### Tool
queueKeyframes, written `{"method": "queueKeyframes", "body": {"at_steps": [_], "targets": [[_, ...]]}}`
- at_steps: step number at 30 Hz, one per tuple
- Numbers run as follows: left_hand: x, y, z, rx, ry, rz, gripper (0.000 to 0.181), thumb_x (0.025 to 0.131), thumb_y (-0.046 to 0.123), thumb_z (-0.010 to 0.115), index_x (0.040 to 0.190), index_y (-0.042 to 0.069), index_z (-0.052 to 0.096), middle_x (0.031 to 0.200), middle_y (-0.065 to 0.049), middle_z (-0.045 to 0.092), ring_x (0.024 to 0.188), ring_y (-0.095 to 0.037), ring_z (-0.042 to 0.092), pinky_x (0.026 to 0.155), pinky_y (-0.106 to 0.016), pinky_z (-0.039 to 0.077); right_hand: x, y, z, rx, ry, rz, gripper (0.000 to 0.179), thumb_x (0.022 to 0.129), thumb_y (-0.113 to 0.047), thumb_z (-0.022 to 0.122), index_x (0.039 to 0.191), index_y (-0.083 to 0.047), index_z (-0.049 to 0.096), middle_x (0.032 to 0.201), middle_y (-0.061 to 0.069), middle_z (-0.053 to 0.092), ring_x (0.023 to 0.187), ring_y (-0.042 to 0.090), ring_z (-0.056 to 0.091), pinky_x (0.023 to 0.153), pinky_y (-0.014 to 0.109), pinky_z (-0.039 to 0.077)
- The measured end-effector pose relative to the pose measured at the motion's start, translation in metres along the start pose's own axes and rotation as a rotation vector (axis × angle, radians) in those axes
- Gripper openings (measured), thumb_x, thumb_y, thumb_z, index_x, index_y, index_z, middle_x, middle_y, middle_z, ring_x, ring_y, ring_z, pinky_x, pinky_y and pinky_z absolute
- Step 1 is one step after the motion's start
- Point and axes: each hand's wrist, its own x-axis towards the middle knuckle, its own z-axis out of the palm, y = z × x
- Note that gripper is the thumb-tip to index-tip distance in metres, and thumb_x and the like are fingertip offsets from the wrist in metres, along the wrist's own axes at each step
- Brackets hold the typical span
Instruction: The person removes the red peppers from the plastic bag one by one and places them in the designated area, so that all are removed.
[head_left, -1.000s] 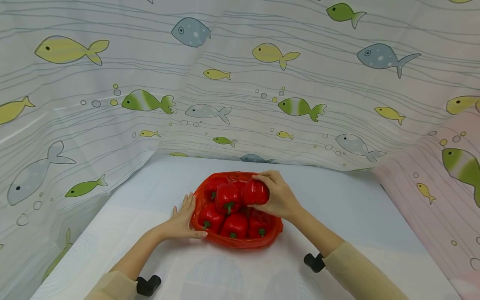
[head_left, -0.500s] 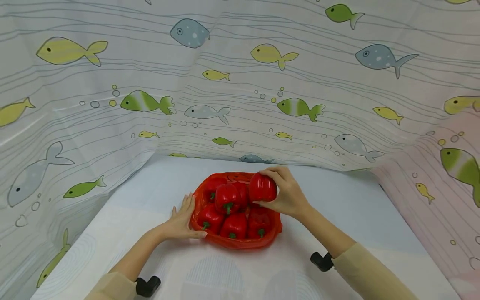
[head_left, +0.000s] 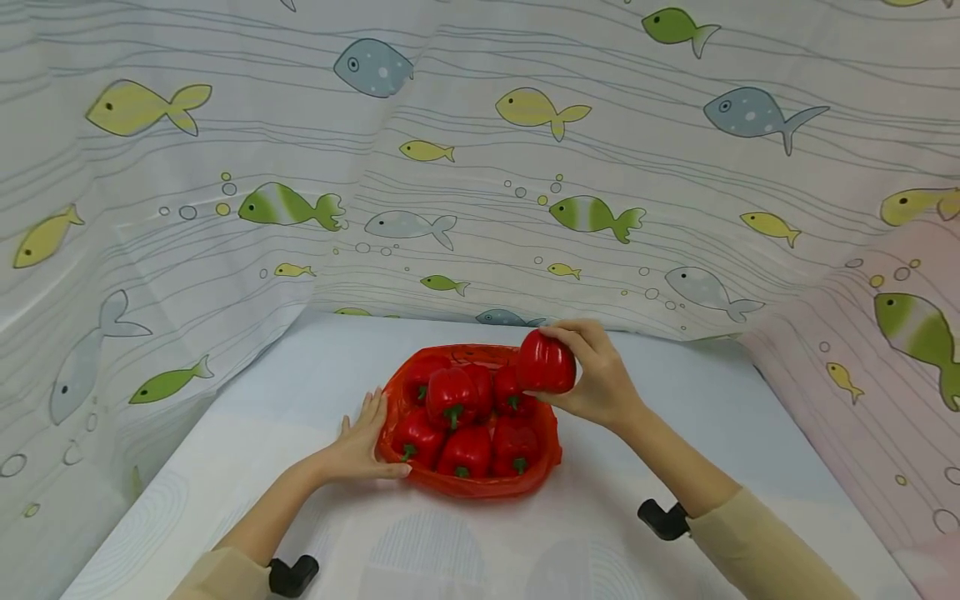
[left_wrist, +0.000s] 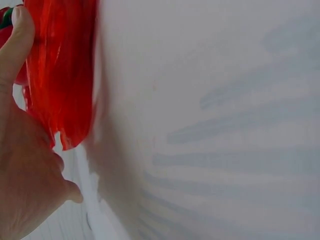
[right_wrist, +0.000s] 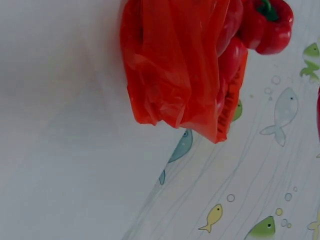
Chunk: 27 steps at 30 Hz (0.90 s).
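A black bracket [head_left: 294, 575] — one of two — sits by the left wrist. The left hand [head_left: 363, 442] rests on the bag's left side, fingers straight, thumb spread away. The single red bag [head_left: 480, 487] stands on the table [head_left: 322, 350] with seven peppers [head_left: 452, 396] visible inside, the top one partly hiding another. Rightward, the right hand [head_left: 600, 379] pinches an eighth pepper [head_left: 546, 361] between thumb and fingers — it blocks part of the bag's back rim. Fish-print sheeting [head_left: 480, 192] rises behind.
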Motion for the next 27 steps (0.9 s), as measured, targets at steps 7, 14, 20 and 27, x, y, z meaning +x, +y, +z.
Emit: {"method": "queueKeyframes", "body": {"at_steps": [7, 14, 20, 27], "targets": [[0.001, 0.001, 0.001, 0.003, -0.008, 0.008, 0.124, 0.074, 0.049, 0.078, 0.146, -0.016, -0.001, 0.154, -0.033, -0.008, 0.141, -0.048, -0.012, 0.099, -0.076, -0.007, -0.003, 0.004, -0.018, -0.018, 0.021, -0.014, 0.080, 0.052, -0.009, 0.094, 0.122, 0.001, 0.056, 0.121, 0.016, 0.053, 0.116, 0.030, 0.047, 0.078, 0.049, 0.055], [-0.003, 0.001, 0.000, -0.004, 0.000, 0.009, 0.123, 0.074, 0.048, 0.078, 0.146, -0.017, 0.001, 0.154, -0.034, -0.007, 0.140, -0.049, -0.011, 0.098, -0.077, -0.006, -0.007, 0.007, -0.029, -0.055, 0.055, -0.057, 0.081, 0.049, -0.004, 0.094, 0.121, 0.001, 0.058, 0.120, 0.016, 0.054, 0.114, 0.032, 0.049, 0.075, 0.050, 0.055], [-0.005, 0.002, -0.002, -0.011, 0.001, 0.012, 0.123, 0.074, 0.047, 0.078, 0.145, -0.018, 0.002, 0.153, -0.036, -0.006, 0.140, -0.050, -0.010, 0.098, -0.077, -0.006, -0.011, 0.012, -0.039, -0.093, 0.057, -0.076, 0.081, 0.048, -0.006, 0.094, 0.121, 0.002, 0.059, 0.120, 0.017, 0.055, 0.113, 0.034, 0.049, 0.075, 0.050, 0.056], [-0.001, 0.002, -0.002, -0.005, -0.001, 0.020, 0.123, 0.073, 0.047, 0.078, 0.145, -0.018, 0.002, 0.153, -0.036, -0.005, 0.140, -0.051, -0.009, 0.098, -0.077, -0.006, -0.018, 0.021, -0.054, -0.162, 0.050, -0.057, 0.078, 0.050, -0.009, 0.093, 0.120, 0.004, 0.059, 0.119, 0.019, 0.055, 0.113, 0.036, 0.049, 0.076, 0.050, 0.055]]}}
